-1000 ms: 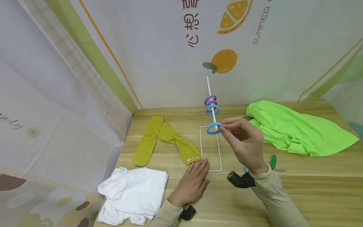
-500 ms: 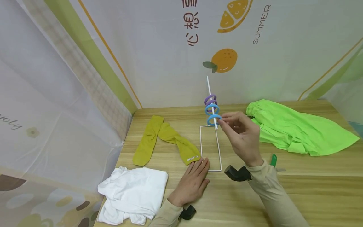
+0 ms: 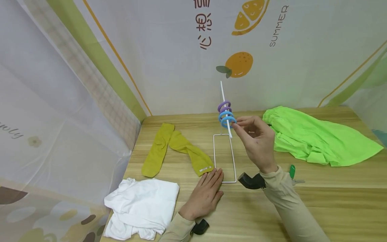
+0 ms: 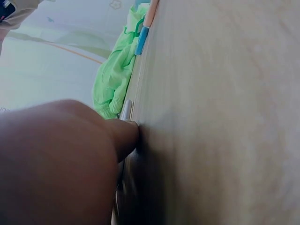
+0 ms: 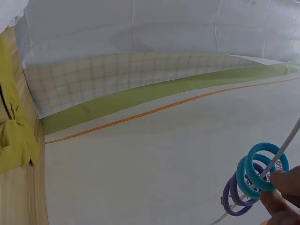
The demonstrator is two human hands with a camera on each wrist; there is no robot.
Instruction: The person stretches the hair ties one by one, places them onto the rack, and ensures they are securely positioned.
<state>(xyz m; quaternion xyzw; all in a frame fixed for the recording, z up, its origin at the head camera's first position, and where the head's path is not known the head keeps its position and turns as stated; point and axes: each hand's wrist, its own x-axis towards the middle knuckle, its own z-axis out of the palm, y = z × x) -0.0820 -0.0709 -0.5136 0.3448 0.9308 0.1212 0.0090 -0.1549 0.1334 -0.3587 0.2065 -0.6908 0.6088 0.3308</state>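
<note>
The blue rings [image 5: 250, 165] are plain, the purple rings [image 5: 233, 191] seemingly too.

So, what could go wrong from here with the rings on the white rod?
The nearer blue ring, pinched by the right hand, could slip back off, since the white rod looks free at its near end. Also, the wire base might shift or tip if the left hand, resting over its corner, lifts.

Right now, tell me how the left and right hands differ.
The left hand lies low over a corner of the white stand's base; the right hand is raised beside its arm.
The left hand's fingers are straight; the right hand pinches a blue ring.
Both are bare, with beige sleeves.
</note>
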